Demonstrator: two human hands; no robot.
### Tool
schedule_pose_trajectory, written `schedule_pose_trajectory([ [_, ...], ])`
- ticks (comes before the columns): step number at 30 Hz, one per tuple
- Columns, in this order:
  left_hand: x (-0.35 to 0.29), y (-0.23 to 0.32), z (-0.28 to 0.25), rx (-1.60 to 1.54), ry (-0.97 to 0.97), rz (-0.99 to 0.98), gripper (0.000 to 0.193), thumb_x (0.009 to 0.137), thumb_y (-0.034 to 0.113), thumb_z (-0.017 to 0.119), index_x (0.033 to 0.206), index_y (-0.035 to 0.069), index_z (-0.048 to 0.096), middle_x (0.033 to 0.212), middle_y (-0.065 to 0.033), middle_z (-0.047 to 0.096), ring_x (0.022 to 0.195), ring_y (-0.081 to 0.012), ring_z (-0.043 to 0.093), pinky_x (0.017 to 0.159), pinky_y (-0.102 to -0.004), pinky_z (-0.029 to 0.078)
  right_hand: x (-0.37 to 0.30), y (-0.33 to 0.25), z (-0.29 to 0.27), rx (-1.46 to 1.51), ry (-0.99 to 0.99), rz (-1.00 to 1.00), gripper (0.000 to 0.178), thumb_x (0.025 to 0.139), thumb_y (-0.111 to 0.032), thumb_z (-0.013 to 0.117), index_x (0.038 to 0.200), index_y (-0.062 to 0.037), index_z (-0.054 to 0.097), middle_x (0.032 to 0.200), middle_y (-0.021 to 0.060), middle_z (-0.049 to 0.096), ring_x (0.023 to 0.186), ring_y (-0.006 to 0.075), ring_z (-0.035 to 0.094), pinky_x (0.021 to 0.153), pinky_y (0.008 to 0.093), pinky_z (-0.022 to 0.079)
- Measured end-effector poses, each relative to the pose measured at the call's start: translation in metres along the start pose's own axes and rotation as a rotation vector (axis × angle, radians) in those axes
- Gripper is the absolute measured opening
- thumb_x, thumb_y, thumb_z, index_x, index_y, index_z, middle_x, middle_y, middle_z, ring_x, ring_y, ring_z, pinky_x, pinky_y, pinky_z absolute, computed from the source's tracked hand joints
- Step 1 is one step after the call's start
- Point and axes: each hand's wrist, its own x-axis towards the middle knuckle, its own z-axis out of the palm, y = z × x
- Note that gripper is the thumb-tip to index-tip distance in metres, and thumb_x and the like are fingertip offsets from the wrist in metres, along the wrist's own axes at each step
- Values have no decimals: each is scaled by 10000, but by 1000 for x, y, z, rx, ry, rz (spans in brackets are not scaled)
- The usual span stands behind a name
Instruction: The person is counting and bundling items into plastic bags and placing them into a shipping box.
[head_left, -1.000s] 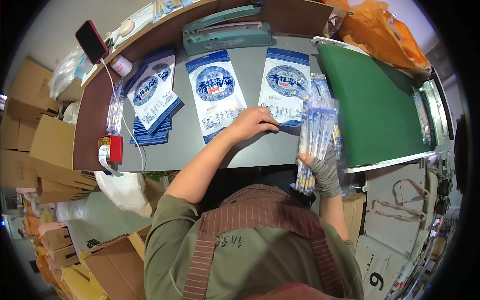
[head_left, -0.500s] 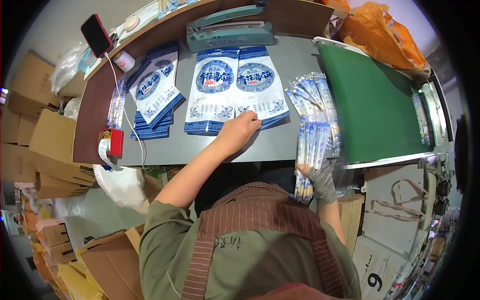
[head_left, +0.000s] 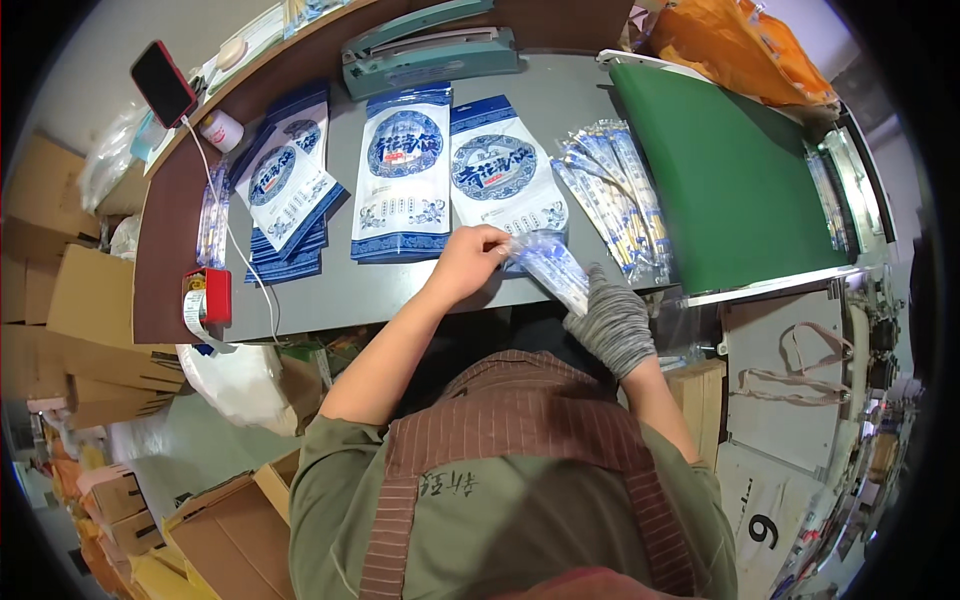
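Note:
My bare left hand (head_left: pixel 468 264) is closed at the near edge of a white pouch (head_left: pixel 497 165) with blue printed bands, seemingly pinching it. The fingertips are partly hidden. My right hand (head_left: pixel 612 325), in a grey knit glove, grips a bundle of slim, clear-wrapped sticks (head_left: pixel 552 268) with blue printing. The bundle's far end is at the pouch's near edge, beside my left fingers. Whether it is inside the pouch I cannot tell. A similar pouch (head_left: pixel 402 165) lies to the left. More wrapped sticks (head_left: pixel 620 190) lie in a pile to the right.
A fanned stack of pouches (head_left: pixel 285 185) lies left on the grey table (head_left: pixel 330 300). A teal heat sealer (head_left: pixel 430 62) stands at the back. A green-topped conveyor (head_left: pixel 720 180) borders the right. A phone (head_left: pixel 163 83) with a white cable and a red box (head_left: pixel 217 297) are at left.
My right hand has brought the bundle up and left from the table's near edge to the pouch. The right-hand pouch has turned and separated from its neighbour. The view has shifted slightly.

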Motion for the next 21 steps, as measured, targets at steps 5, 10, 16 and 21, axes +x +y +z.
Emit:
schedule_pose_trajectory([
  [5, -2, 0, 11, -211, 140, -48, 122, 865, 51, 603, 948, -28, 646, 798, -77, 651, 693, -143, 576, 661, -281, 469, 0, -2, -14, -130, -40, -32, 723, 725, -356, 683, 1260, 79, 465, 894, 175, 667, 847, 286, 654, 739, 402, 510],
  [10, -27, 42, 31, 174, 183, 738, 66, 823, -25, 600, 878, -15, 564, 848, -145, 559, 780, -325, 572, 681, -372, 469, 2, 1, -5, 302, -44, -12, 514, 758, -325, 693, 1103, 34, 568, 811, 143, 658, 753, 233, 640, 712, 354, 508],
  [16, -79, 48, 16, -1, -174, 705, 77, 830, -7, 616, 887, -8, 563, 842, -129, 546, 751, -305, 558, 655, -352, 460, -52, 8, 58, 1434, -208, -143, 498, 797, -289, 732, 1173, -24, 541, 1054, 66, 607, 885, 99, 573, 665, 271, 501],
  [21, -115, 40, 9, -204, -581, 360, 38, 898, 44, 580, 889, 9, 568, 839, -100, 534, 775, -229, 539, 701, -312, 443, -95, 7, 49, 1620, -272, 514, 467, 768, -234, 736, 1133, -13, 547, 846, 62, 653, 806, 185, 638, 714, 339, 526],
])
